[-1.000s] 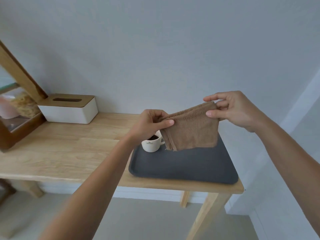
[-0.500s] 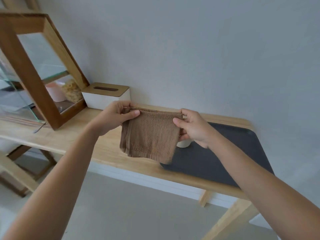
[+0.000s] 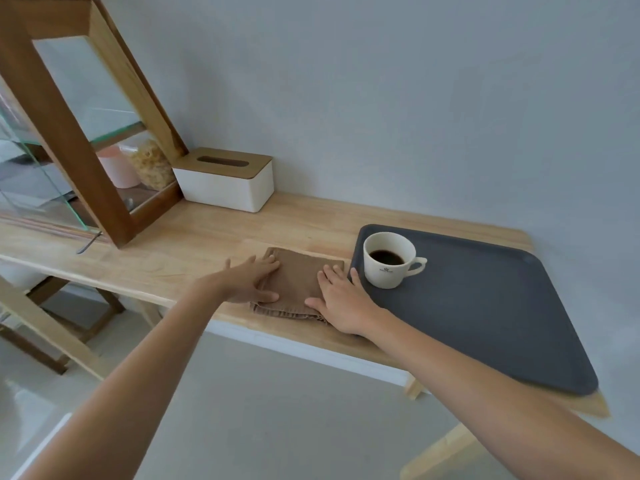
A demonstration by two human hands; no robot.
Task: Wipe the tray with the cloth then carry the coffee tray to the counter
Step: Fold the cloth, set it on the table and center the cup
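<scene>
A folded brown cloth [image 3: 297,280] lies flat on the wooden table, just left of the dark grey tray [image 3: 485,317]. My left hand [image 3: 247,280] rests flat on the cloth's left edge with fingers spread. My right hand [image 3: 341,299] lies flat on its right edge, fingertips near the tray's left rim. A white cup [image 3: 389,259] with black coffee stands on the tray's near-left corner, handle pointing right.
A white tissue box [image 3: 225,180] with a wooden lid stands against the wall. Left of it is a wood-and-glass cabinet [image 3: 79,143] holding a pink cup and a jar. The wooden table [image 3: 194,237] ends just right of the tray.
The cloth was held up in the air between both hands; it now lies folded on the table left of the tray, with both hands flat on it.
</scene>
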